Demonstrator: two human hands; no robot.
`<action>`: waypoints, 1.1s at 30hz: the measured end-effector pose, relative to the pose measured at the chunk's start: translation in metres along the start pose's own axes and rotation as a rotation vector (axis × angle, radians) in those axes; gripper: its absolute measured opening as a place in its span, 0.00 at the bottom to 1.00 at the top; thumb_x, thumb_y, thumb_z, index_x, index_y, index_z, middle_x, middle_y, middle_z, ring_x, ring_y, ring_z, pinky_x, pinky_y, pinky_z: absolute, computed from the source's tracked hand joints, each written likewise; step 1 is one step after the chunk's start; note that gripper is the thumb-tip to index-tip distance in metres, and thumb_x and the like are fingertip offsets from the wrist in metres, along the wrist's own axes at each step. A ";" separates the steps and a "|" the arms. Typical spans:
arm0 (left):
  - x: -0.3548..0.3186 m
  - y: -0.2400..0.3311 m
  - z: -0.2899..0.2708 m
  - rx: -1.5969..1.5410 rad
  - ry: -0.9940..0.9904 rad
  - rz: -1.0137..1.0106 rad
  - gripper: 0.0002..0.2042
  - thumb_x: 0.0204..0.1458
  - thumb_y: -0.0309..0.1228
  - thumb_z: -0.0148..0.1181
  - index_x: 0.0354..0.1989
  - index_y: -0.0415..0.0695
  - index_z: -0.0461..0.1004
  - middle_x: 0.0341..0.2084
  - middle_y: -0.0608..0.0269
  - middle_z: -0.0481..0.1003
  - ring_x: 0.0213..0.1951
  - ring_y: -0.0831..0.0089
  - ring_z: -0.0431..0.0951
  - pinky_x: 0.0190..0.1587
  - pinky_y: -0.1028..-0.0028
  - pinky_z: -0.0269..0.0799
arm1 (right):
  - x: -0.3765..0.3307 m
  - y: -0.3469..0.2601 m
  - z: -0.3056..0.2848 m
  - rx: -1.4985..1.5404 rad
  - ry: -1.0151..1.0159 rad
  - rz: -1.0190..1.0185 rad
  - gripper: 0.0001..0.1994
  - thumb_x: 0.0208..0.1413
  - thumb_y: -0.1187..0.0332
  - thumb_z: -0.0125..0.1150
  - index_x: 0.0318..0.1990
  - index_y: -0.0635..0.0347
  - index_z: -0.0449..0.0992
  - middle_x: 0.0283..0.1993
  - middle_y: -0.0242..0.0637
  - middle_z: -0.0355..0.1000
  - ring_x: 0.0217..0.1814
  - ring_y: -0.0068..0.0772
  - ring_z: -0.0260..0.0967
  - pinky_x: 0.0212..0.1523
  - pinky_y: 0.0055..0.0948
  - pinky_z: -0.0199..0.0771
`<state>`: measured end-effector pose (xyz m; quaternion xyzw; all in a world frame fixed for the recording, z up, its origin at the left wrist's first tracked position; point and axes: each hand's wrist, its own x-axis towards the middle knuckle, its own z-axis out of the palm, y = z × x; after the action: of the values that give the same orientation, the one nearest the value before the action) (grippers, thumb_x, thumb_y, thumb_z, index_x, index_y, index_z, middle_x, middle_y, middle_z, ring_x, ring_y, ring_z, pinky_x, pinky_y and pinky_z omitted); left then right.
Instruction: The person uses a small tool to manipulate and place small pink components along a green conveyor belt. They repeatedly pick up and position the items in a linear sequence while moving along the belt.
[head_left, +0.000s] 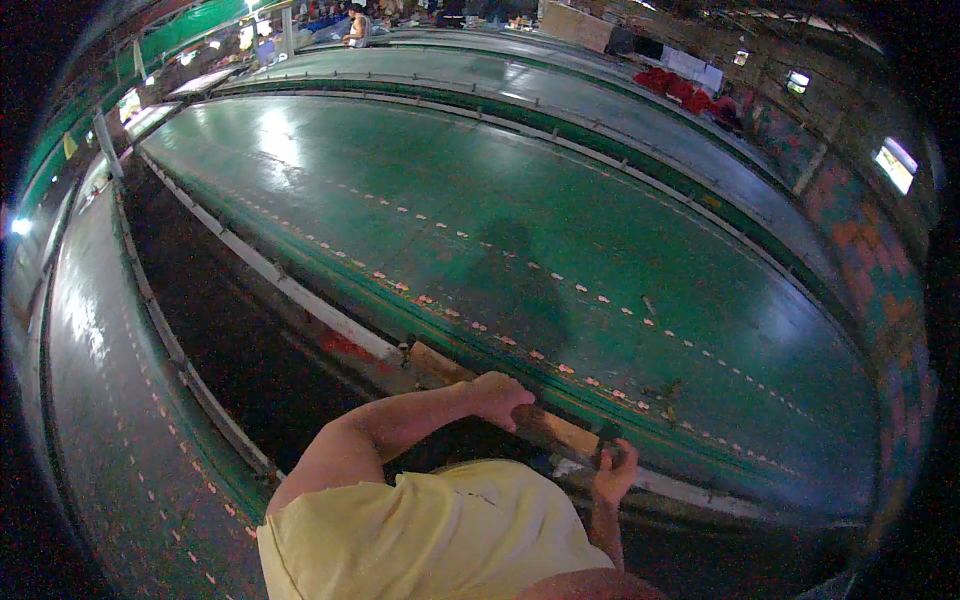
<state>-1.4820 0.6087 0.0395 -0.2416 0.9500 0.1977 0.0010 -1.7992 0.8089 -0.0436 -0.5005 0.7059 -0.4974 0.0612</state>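
Beside pink-marked tabletop (620, 220), left hand (502, 399) grips wooden bar (567, 431), right hand (616, 472) dark block (607, 437).

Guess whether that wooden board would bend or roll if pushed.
The board is probably stiff, since it runs straight past the left hand toward the right hand. Its flat face suggests it would slide rather than roll.

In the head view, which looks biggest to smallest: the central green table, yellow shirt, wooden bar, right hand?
1. Green table
2. Yellow shirt, nearer the camera
3. Wooden bar, partly covered by left hand
4. Right hand
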 end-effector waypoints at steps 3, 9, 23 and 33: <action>-0.002 -0.001 0.002 -0.015 0.030 0.014 0.29 0.41 0.50 0.80 0.50 0.49 0.81 0.40 0.50 0.85 0.48 0.46 0.86 0.48 0.47 0.81 | -0.003 -0.006 -0.003 0.002 -0.075 0.026 0.19 0.64 0.77 0.64 0.62 0.58 0.77 0.52 0.54 0.81 0.51 0.44 0.84 0.52 0.43 0.83; -0.006 -0.010 0.010 -0.058 0.081 0.047 0.29 0.41 0.49 0.80 0.49 0.47 0.80 0.39 0.49 0.84 0.47 0.45 0.85 0.47 0.46 0.80 | 0.004 -0.060 -0.012 -0.232 -0.254 -0.077 0.21 0.61 0.78 0.62 0.63 0.58 0.76 0.55 0.53 0.81 0.55 0.60 0.82 0.55 0.48 0.82; 0.114 0.088 0.061 -0.180 0.132 0.352 0.30 0.47 0.37 0.75 0.59 0.47 0.71 0.44 0.49 0.82 0.46 0.43 0.85 0.45 0.45 0.81 | -0.008 -0.017 0.008 0.158 -0.111 0.027 0.17 0.63 0.76 0.62 0.59 0.62 0.77 0.53 0.44 0.79 0.53 0.42 0.79 0.56 0.41 0.79; 0.112 0.088 0.059 -0.120 0.108 0.388 0.39 0.51 0.33 0.72 0.74 0.46 0.64 0.45 0.45 0.83 0.47 0.41 0.85 0.43 0.45 0.81 | -0.015 -0.023 0.021 0.091 0.029 -0.040 0.14 0.66 0.75 0.62 0.58 0.63 0.76 0.55 0.42 0.77 0.59 0.41 0.76 0.62 0.40 0.76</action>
<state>-1.6268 0.6504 0.0069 -0.0642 0.9639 0.2372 -0.1026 -1.7649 0.8070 -0.0425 -0.5042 0.6733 -0.5371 0.0638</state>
